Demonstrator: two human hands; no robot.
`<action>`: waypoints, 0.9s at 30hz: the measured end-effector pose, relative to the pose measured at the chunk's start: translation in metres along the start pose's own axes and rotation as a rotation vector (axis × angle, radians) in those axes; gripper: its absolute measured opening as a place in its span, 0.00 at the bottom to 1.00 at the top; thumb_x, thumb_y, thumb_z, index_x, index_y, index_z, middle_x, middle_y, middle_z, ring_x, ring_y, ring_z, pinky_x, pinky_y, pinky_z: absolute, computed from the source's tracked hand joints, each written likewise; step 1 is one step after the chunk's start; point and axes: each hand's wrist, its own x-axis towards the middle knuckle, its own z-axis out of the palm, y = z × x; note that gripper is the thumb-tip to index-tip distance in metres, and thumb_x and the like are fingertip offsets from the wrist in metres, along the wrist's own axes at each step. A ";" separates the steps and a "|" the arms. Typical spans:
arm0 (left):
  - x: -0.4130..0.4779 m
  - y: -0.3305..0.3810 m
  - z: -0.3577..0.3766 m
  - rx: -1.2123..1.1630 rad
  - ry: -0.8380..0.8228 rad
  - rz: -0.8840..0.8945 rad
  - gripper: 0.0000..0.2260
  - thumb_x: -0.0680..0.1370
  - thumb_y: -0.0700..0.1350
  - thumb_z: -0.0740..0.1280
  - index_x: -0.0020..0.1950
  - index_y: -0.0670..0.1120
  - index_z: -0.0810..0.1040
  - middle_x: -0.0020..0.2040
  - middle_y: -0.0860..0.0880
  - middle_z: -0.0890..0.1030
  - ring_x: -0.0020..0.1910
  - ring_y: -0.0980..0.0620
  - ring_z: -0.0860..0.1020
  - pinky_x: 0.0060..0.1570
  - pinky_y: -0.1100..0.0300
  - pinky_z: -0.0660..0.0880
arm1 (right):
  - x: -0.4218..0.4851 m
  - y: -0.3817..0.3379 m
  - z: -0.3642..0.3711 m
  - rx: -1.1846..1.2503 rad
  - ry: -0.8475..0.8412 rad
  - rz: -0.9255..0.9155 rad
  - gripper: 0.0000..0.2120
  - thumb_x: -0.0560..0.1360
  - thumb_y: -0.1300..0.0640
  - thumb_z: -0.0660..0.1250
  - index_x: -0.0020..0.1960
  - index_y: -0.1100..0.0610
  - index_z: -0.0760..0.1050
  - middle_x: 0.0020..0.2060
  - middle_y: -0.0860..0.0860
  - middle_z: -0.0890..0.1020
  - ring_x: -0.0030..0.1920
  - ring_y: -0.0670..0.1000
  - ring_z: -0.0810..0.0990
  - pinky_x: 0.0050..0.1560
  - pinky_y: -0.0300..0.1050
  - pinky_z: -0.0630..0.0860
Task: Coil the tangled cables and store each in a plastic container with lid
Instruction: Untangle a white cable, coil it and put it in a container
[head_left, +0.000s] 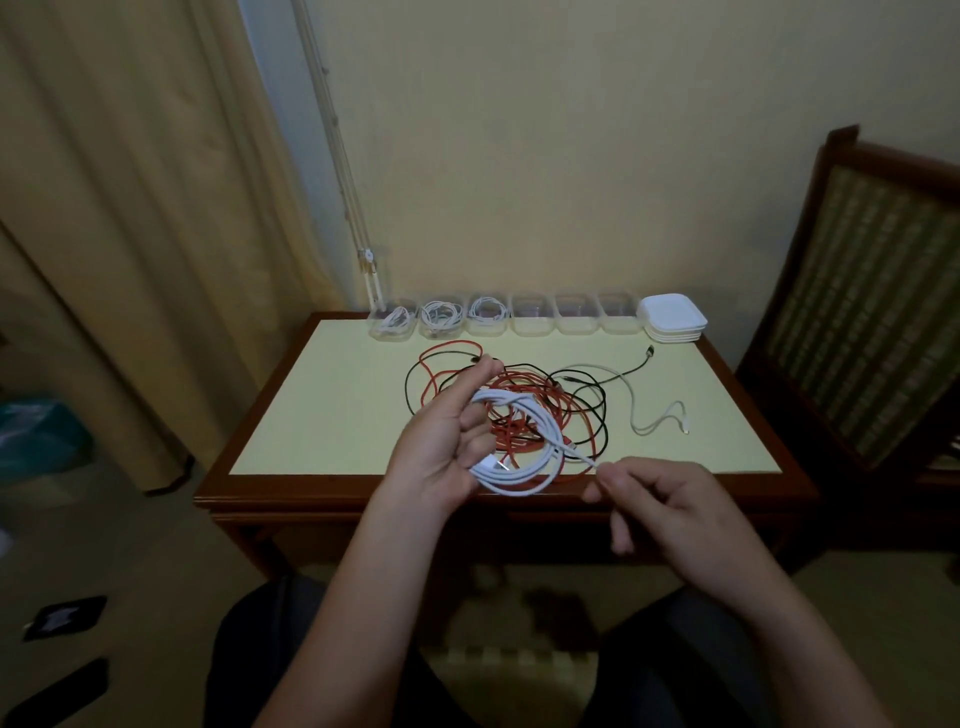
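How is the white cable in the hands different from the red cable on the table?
The white cable is wound into neat loops; the red cable sprawls in a tangle. The left hand holds the white cable up and the right hand pinches its end; the red cable lies on the table, mixed with a black cable. Both are thin and not yet boxed.
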 end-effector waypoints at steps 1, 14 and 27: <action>-0.002 -0.001 0.002 -0.072 -0.033 -0.040 0.07 0.75 0.45 0.71 0.50 0.43 0.81 0.22 0.54 0.60 0.16 0.59 0.55 0.15 0.68 0.51 | 0.001 0.003 0.004 0.058 0.020 0.021 0.14 0.80 0.47 0.62 0.48 0.54 0.82 0.26 0.54 0.81 0.31 0.55 0.76 0.39 0.36 0.71; -0.010 -0.031 0.017 -0.164 0.051 0.092 0.09 0.73 0.42 0.75 0.50 0.41 0.81 0.25 0.52 0.61 0.18 0.58 0.55 0.17 0.66 0.54 | 0.010 0.005 0.045 0.222 0.407 0.115 0.07 0.77 0.60 0.71 0.51 0.51 0.85 0.43 0.44 0.88 0.46 0.41 0.85 0.46 0.31 0.79; -0.018 -0.053 0.020 0.319 0.278 0.543 0.07 0.78 0.50 0.71 0.46 0.49 0.86 0.32 0.50 0.80 0.33 0.55 0.79 0.41 0.59 0.78 | 0.019 -0.006 0.051 0.996 0.288 0.378 0.13 0.75 0.65 0.70 0.59 0.67 0.80 0.53 0.62 0.86 0.56 0.58 0.85 0.61 0.53 0.79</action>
